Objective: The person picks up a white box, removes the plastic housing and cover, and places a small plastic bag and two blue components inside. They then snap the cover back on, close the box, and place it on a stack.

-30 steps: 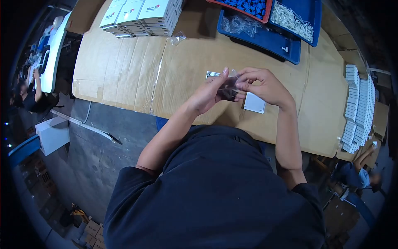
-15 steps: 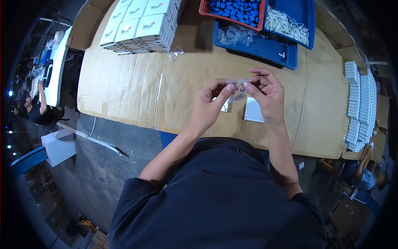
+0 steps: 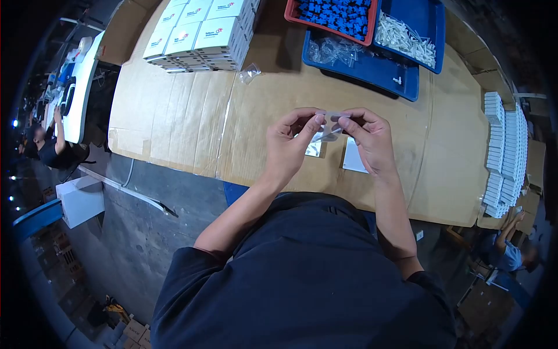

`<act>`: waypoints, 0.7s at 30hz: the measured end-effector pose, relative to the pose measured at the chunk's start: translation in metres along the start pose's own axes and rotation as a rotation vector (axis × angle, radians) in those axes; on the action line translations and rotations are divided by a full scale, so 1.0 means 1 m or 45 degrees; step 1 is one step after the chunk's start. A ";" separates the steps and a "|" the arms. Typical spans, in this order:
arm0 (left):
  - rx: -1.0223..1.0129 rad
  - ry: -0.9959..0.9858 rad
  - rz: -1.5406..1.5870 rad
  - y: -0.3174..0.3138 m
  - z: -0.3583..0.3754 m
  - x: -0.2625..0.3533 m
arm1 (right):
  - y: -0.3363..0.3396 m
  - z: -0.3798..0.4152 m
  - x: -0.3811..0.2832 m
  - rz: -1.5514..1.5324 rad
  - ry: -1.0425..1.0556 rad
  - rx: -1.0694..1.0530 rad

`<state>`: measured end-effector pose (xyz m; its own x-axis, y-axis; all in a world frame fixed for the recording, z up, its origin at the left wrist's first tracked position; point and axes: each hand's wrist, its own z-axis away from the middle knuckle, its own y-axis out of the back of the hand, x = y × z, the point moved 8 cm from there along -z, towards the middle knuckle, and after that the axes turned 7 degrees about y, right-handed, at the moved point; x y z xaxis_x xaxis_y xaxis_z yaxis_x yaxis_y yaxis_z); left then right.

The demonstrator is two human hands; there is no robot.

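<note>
A small clear plastic bag (image 3: 331,129) is stretched between my two hands above the cardboard-covered table. My left hand (image 3: 289,142) pinches its left edge between thumb and fingers. On the other side, my right hand (image 3: 370,138) grips the bag's right edge in the same way. What lies inside the bag is too small to tell. Beneath the hands, a white flat piece (image 3: 353,157) rests on the cardboard, partly covered by my right hand. Left of it sits a small whitish item (image 3: 314,149), partly behind the bag and my left fingers.
Stacked white boxes (image 3: 203,35) stand at the back left, near a loose clear bag (image 3: 250,74). A red tray (image 3: 368,36) of blue parts and blue trays (image 3: 411,90) are at the back. White stacks (image 3: 494,145) line the right edge. People sit far left and right.
My fingertips have shifted slightly, with the right fingers now curled nearer the bag's top edge. The bag remains between both hands.
</note>
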<state>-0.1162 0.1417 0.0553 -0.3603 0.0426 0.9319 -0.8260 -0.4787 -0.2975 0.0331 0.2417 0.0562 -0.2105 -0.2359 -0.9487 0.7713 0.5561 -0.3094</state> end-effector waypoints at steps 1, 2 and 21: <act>0.003 0.006 0.012 0.001 0.000 -0.001 | -0.001 0.000 -0.001 0.005 0.006 0.010; 0.007 0.013 0.022 0.001 0.000 -0.001 | -0.002 0.000 -0.002 0.009 0.013 0.020; 0.014 -0.035 0.144 0.002 0.000 0.002 | -0.017 -0.002 -0.003 -0.007 0.255 0.013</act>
<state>-0.1182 0.1409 0.0569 -0.4387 -0.0365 0.8979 -0.7759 -0.4887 -0.3989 0.0200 0.2344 0.0642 -0.3287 -0.0752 -0.9414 0.7759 0.5467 -0.3146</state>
